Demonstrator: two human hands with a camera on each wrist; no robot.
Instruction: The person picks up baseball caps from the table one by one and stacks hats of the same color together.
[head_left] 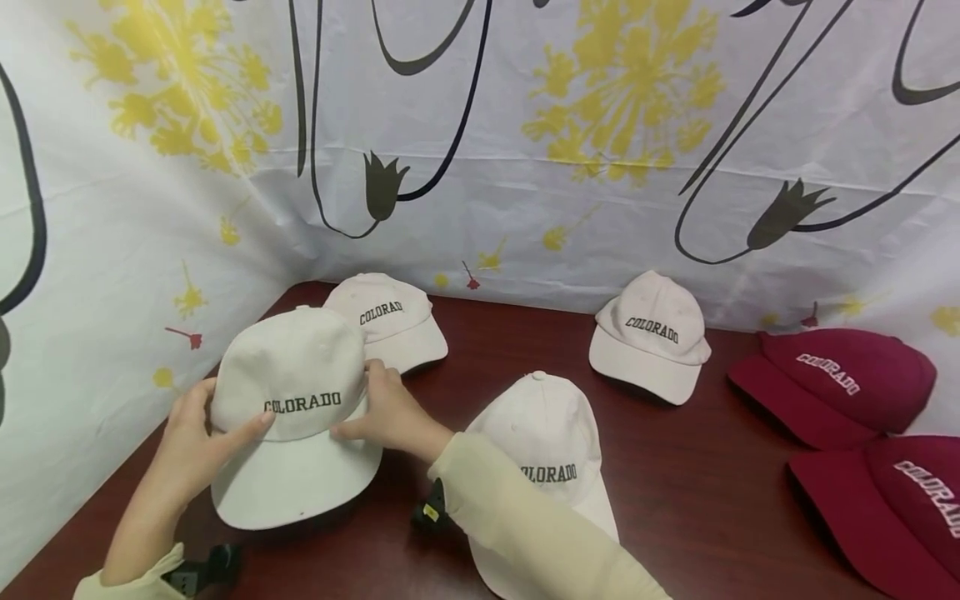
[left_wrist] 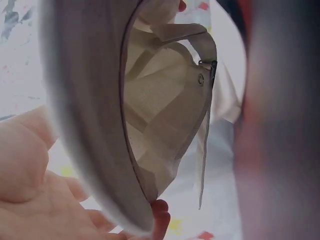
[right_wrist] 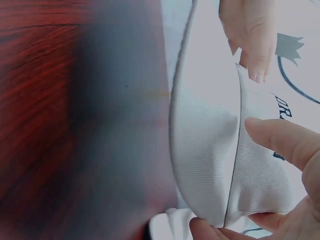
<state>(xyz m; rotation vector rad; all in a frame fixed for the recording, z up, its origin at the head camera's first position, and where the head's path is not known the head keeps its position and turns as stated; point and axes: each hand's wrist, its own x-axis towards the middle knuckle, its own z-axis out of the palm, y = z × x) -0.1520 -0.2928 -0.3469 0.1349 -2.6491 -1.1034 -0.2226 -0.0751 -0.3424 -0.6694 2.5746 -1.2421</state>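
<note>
A white baseball cap [head_left: 300, 483] with dark COLORADO lettering is held up off the table between both hands, its brim toward me. My left hand [head_left: 191, 433] grips its left side, thumb on the front by the first letters and fingers behind. On the other side my right hand [head_left: 393, 412] pinches the cap near where brim meets crown, thumb in front. In the left wrist view the cap's hollow underside [left_wrist: 155, 105] shows, with its back strap and buckle. The right wrist view shows the right thumb [right_wrist: 280, 137] lying on the front panel.
Pale COLORADO caps stand behind the held one [head_left: 382, 317], under my right sleeve [head_left: 540, 425] and at the back [head_left: 652, 333]. Two maroon caps [head_left: 840, 375] [head_left: 892, 508] sit at the right. The dark red table [head_left: 675, 500] meets a patterned cloth [head_left: 480, 125] behind.
</note>
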